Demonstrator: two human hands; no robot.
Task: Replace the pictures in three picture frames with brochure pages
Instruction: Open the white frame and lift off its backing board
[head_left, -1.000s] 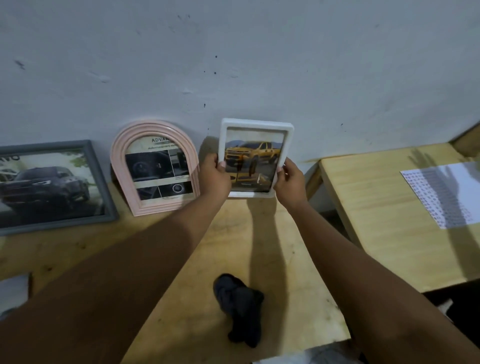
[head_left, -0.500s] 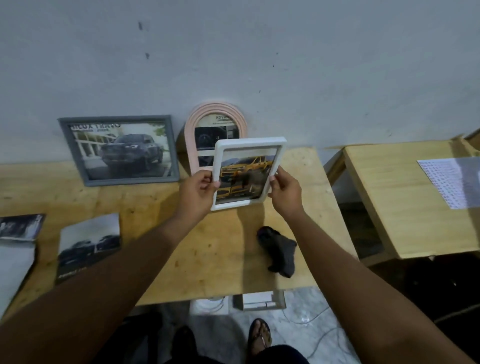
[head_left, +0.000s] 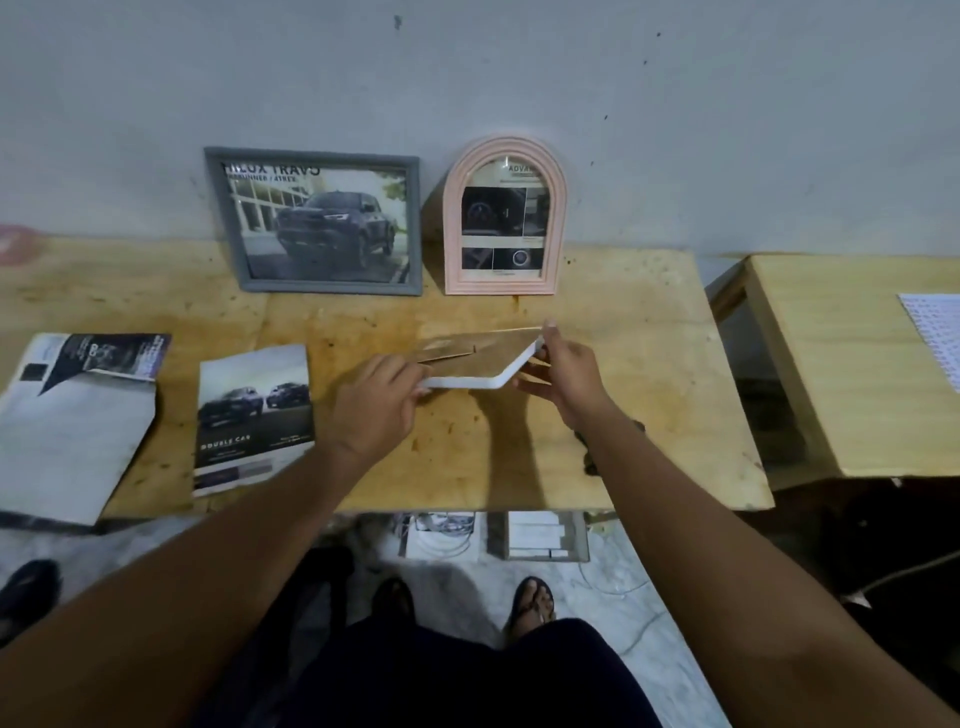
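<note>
Both my hands hold a white picture frame face down above the middle of the wooden table; its brown backing with a small stand faces up. My left hand grips its left edge and my right hand its right corner. A grey rectangular frame with a dark truck page leans on the wall at the back. To its right stands a pink arched frame with a brochure page. A brochure showing two trucks lies on the table's left.
Another opened brochure lies at the far left, overhanging the table edge. A second, lighter wooden table stands to the right with a printed sheet on it. A dark cloth peeks out beside my right forearm. Cables and boxes lie on the floor.
The white frame was upright at the wall with its yellow truck picture facing me; my hands have pulled it back over the table and turned it face down. My view has backed off.
</note>
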